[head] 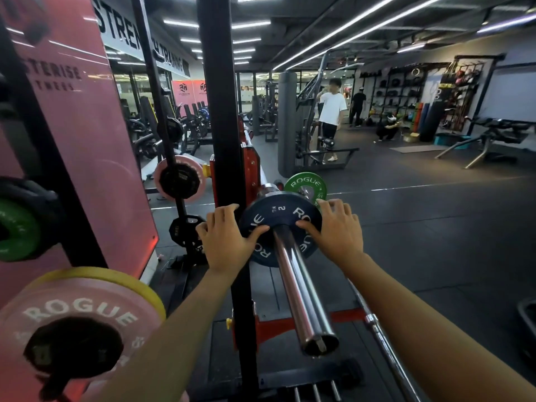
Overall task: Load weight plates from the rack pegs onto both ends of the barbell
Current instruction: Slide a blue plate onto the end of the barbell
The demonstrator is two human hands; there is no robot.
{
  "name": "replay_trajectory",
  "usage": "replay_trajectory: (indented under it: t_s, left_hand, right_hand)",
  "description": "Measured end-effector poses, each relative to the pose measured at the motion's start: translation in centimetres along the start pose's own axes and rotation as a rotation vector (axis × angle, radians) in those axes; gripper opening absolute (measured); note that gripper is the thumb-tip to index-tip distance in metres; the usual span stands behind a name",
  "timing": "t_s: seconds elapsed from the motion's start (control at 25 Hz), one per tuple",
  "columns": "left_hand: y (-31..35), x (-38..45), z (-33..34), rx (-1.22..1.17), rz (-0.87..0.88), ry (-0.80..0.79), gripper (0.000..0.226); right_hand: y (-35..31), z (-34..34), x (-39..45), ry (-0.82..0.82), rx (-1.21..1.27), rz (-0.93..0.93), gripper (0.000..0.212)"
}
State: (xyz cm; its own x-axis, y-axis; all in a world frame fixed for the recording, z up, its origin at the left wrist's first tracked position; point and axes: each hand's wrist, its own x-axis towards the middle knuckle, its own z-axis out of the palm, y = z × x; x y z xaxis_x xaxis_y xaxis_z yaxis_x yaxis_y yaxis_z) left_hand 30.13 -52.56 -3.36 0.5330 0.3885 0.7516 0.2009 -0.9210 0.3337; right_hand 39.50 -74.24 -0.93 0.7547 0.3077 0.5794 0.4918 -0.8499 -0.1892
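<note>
Both hands are on the blue plate [280, 224] right at the centre of the view, and it is already threaded onto the barbell sleeve [301, 288], which runs from the plate down toward five o'clock and ends in an open chrome cap. The left hand [224, 239] grips the plate's rim at nine o'clock, thumb across the face, fingers wrapped behind the edge. The right hand [338, 227] grasps the rim at three o'clock the same way, thumb pressed on the face near the bore. The plate sits square on the sleeve, its white Rogue lettering and a 2 kg mark showing.

Just behind it, toward one o'clock, a green plate [306, 185] marked 10 sits further along the same bar. The black rack upright [219, 111] stands at twelve o'clock, touching the left hand's fingers or just beside them; I cannot tell which. Down at seven o'clock, a pink plate [78, 323] with a yellow plate [145, 288] behind it hangs on a rack peg. At nine o'clock, another green plate [16, 230] is stored.
</note>
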Motion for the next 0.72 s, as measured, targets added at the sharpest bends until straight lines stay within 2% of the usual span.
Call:
replay_trajectory:
  t_s: [0.56, 0.72]
  left_hand:
    - [-1.1, 8.3, 8.5, 0.131, -0.235, -0.028, 0.086]
    - [-1.2, 9.3, 9.7, 0.070, -0.310, -0.025, 0.083]
  right_hand:
    - [0.2, 8.0, 12.5, -0.003, 0.027, -0.111, 0.067]
    - [0.1, 9.0, 14.2, 0.010, 0.082, -0.139, 0.064]
